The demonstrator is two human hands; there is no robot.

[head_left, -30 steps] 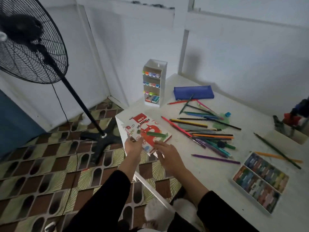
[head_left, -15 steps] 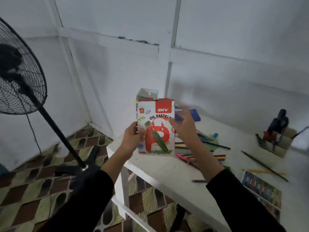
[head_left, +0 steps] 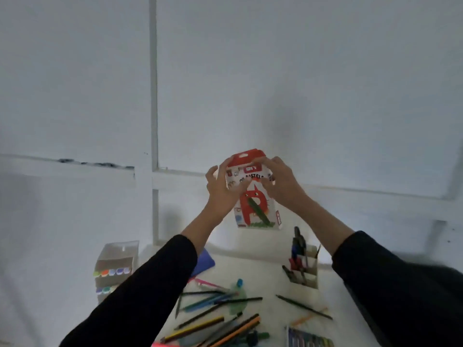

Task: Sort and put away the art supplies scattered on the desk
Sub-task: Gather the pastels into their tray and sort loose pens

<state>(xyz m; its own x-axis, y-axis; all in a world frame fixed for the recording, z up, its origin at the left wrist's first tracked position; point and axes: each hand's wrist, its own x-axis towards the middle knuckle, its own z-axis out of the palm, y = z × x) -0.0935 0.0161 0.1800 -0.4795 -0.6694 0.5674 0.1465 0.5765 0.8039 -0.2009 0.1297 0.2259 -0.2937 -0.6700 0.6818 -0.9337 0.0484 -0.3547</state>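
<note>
Holding the red-and-white cardboard oil-pastel box (head_left: pixel 255 211) upright, well above the white surface (head_left: pixel 270 284) strewn with loose coloured pencils (head_left: pixel 215 319), you curl your left hand (head_left: pixel 220 189) round its left edge and pinch its red top flap (head_left: pixel 246 156) with your right hand (head_left: pixel 280 184), seemingly to work the flap.

Pastel box (head_left: pixel 255 209), upper front: black lettering, "PASTELS" legible, the word before it partly hidden. Above the lettering, a small red tag with white letters, too blurred to read.
</note>
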